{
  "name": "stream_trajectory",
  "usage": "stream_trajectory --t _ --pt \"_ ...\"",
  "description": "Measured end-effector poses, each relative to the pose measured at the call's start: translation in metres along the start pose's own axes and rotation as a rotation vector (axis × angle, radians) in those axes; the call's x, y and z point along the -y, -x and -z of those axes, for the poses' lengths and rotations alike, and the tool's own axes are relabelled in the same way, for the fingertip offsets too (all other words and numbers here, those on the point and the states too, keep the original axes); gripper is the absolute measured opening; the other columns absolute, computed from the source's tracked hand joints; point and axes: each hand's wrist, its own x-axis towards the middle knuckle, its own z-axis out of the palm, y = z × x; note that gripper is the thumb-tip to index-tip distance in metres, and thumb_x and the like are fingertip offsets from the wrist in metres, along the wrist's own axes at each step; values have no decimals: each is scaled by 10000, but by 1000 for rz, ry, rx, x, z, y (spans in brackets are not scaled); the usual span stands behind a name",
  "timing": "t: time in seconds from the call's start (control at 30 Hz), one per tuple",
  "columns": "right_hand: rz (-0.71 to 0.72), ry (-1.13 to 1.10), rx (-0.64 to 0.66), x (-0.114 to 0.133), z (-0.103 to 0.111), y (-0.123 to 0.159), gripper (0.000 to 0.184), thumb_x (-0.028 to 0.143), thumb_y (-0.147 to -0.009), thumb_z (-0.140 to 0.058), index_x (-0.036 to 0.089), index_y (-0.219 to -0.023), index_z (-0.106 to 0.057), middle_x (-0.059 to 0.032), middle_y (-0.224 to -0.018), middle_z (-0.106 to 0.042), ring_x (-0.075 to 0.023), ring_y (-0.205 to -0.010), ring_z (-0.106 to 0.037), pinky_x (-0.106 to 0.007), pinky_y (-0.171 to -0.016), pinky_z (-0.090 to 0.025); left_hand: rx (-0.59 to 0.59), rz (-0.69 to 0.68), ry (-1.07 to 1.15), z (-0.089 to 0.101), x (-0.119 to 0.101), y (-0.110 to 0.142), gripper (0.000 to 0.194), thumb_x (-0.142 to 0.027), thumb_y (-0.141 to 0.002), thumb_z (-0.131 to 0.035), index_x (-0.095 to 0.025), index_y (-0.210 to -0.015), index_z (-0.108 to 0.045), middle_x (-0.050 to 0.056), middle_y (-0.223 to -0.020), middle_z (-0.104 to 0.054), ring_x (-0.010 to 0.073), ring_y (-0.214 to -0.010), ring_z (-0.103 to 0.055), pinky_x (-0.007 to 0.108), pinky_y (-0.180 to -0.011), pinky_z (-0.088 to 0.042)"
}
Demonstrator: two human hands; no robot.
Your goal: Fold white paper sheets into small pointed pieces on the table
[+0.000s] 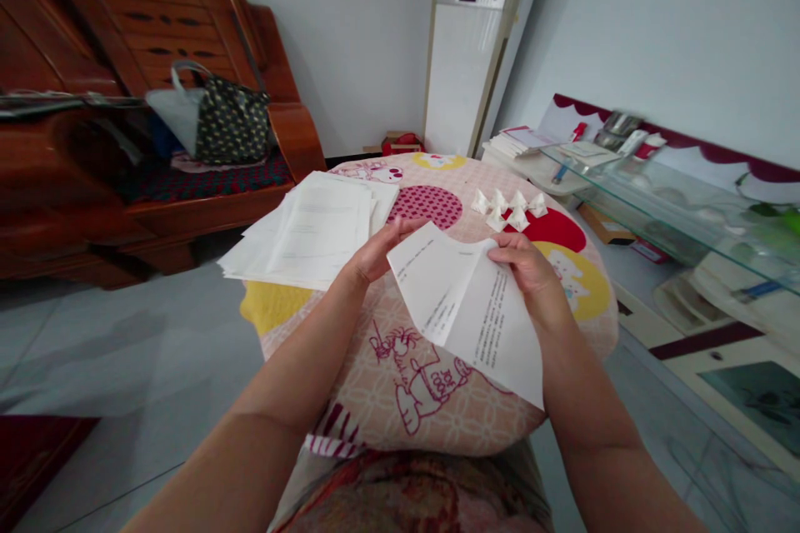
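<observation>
A printed sheet of paper (493, 325) with a crease down it is tilted over the near part of the round table. My right hand (531, 266) pinches its upper right edge, thumb on the front. At the sheet's left edge is my left hand (381, 251), its fingers stretched out and partly hidden behind the paper. Beyond the sheet, several small folded white paper pieces (498, 201) stand grouped on the tablecloth. A stack of loose paper sheets (318, 225) lies to the left of my left hand, overhanging the table's edge.
A patterned cloth covers the round table (437, 400). On the right stands a glass-topped cabinet (675, 208) bearing papers and small items. A wooden bench (162, 8) with a dark patterned bag (231, 121) is at the left. Behind the table rises a tall white appliance (466, 58).
</observation>
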Motion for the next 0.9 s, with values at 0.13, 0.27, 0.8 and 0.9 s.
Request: stream_trajectory --t 0.13,0.27,0.8,0.9 --pt "-160 17 275 -10 -11 -4 264 327 -619 -794 155 -816 -754 -60 -740 -765 -182 -593 -677 -283 -592 -535 -34 -19 -361 9 4 -1 515 -555 -757 -800 -170 -1098 -777 99 -1057 -782 279 -1007 -713 414 -906 -568" --pt "-183 77 369 -8 -18 -8 230 326 -643 -795 150 -783 -747 -39 -707 -748 -145 -567 -650 -238 -555 -503 39 -125 -395 5 -7 0 419 -468 -844 -750 -171 -1139 -767 118 -1179 -760 266 -1112 -686 452 -1036 -513" --pt "-34 -25 370 -15 -13 -8 188 296 -713 -808 146 -810 -750 -2 -670 -690 -102 -534 -573 -206 -495 -420 326 -54 -385 -38 5 -12 378 -514 -878 -664 -138 -844 -659 -3 -742 -607 116 -692 -546 243 -643 -436" --pt "-51 -18 333 -14 -16 -4 198 341 -769 -795 157 -763 -721 11 -633 -662 -92 -507 -542 -202 -472 -395 327 -27 -319 -37 -3 -10 339 -461 -843 -701 -140 -769 -621 -36 -663 -521 83 -608 -455 219 -566 -350"
